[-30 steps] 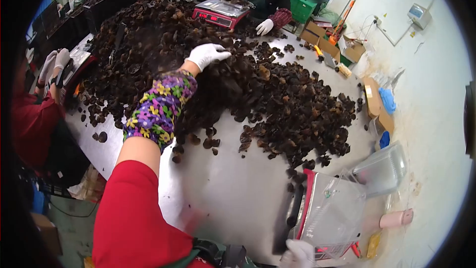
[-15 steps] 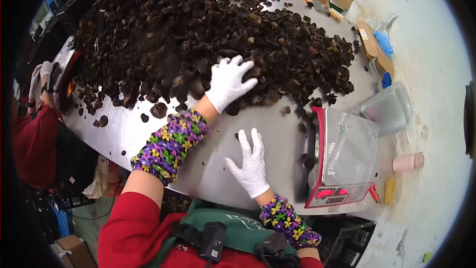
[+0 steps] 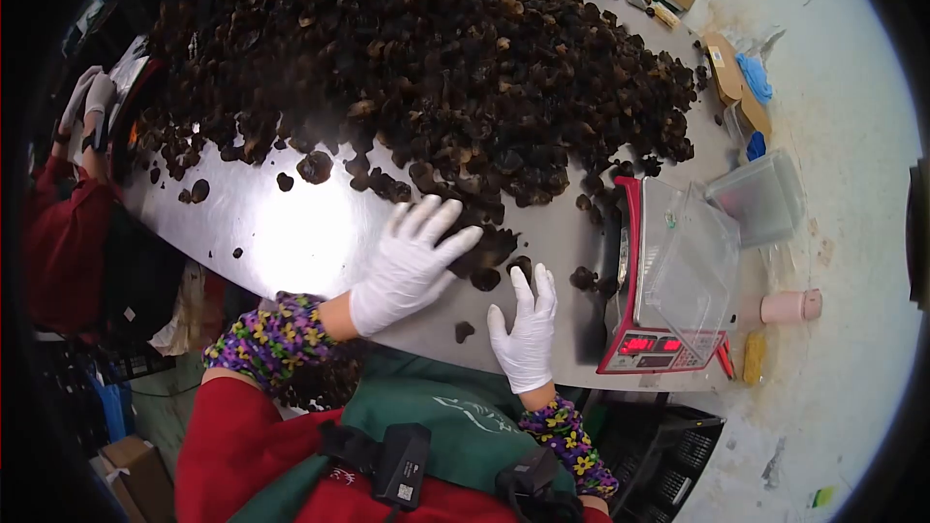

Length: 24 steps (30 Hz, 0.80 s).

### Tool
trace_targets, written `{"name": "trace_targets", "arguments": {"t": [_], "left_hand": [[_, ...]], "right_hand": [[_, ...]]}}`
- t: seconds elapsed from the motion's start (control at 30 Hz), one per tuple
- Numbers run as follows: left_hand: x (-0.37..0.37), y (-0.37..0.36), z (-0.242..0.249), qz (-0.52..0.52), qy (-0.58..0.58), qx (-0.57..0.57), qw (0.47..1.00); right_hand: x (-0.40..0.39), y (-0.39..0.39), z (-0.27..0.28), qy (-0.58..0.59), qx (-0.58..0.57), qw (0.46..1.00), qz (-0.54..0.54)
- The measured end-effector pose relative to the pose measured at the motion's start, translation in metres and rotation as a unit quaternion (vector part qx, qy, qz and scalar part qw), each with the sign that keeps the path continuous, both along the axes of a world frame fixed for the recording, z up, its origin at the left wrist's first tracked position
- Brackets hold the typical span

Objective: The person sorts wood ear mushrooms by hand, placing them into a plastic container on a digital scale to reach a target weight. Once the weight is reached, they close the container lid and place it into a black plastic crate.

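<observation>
A large heap of dark, dried wood ear mushrooms (image 3: 417, 68) covers the metal table. My left hand (image 3: 405, 266), in a white glove, is open with its fingers spread, low over the table in front of the heap. A few loose mushroom pieces (image 3: 489, 250) lie right by its thumb and fingertips. My right hand (image 3: 526, 334), gloved likewise, is open with fingers apart near the front edge. Just beyond its fingertips sits a small dark piece (image 3: 520, 265), and another small piece (image 3: 465, 331) lies between the two hands.
A red scale (image 3: 668, 271) with a clear tray on top stands to the right. Behind it is a clear plastic bin (image 3: 760, 199), with a pink cylinder (image 3: 791, 306) beyond. At far left, another person's gloved hands (image 3: 87, 97) are beside a second scale. A black crate (image 3: 668, 465) sits below the table.
My left hand has drawn back from the heap toward the front edge, and loose pieces now lie near it. My right hand has shifted slightly right and down. The view has tilted a little.
</observation>
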<state>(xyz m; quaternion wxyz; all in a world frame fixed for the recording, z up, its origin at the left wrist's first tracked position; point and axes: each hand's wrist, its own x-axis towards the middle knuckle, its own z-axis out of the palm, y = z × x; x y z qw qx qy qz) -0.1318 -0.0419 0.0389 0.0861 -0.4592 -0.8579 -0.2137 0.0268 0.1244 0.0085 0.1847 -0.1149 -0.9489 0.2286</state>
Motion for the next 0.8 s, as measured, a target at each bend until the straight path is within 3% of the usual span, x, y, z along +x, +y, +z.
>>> {"name": "trace_targets", "arguments": {"t": [0.13,0.2,0.23,0.27,0.37,0.57,0.67,0.8], "left_hand": [[0.002,-0.039,-0.017,0.152,-0.034,0.018,0.988],[0.006,-0.050,-0.028,0.216,-0.034,0.043,0.975],[0.008,-0.055,-0.028,0.218,-0.095,0.095,0.967],[0.012,-0.057,-0.029,0.222,-0.096,0.093,0.966],[0.023,-0.058,-0.037,0.246,-0.149,0.252,0.924],[0.041,-0.060,-0.044,0.248,-0.143,0.270,0.919],[0.046,-0.056,-0.044,0.255,-0.130,0.308,0.907],[0.048,-0.058,-0.047,0.278,-0.106,0.382,0.875]], "right_hand": [[-0.005,-0.008,0.006,0.030,-0.028,0.999,0.006],[-0.009,-0.016,0.010,0.056,-0.008,0.996,0.072],[-0.009,-0.020,0.009,0.033,0.018,0.994,0.098],[-0.010,-0.025,0.008,0.016,0.026,0.992,0.122],[-0.003,-0.030,0.001,0.002,0.059,0.987,0.148],[0.018,0.001,-0.013,-0.015,0.096,0.995,-0.037],[0.019,0.016,-0.006,0.027,0.040,0.998,-0.042],[-0.009,0.021,0.014,0.045,0.092,0.994,-0.026]]}}
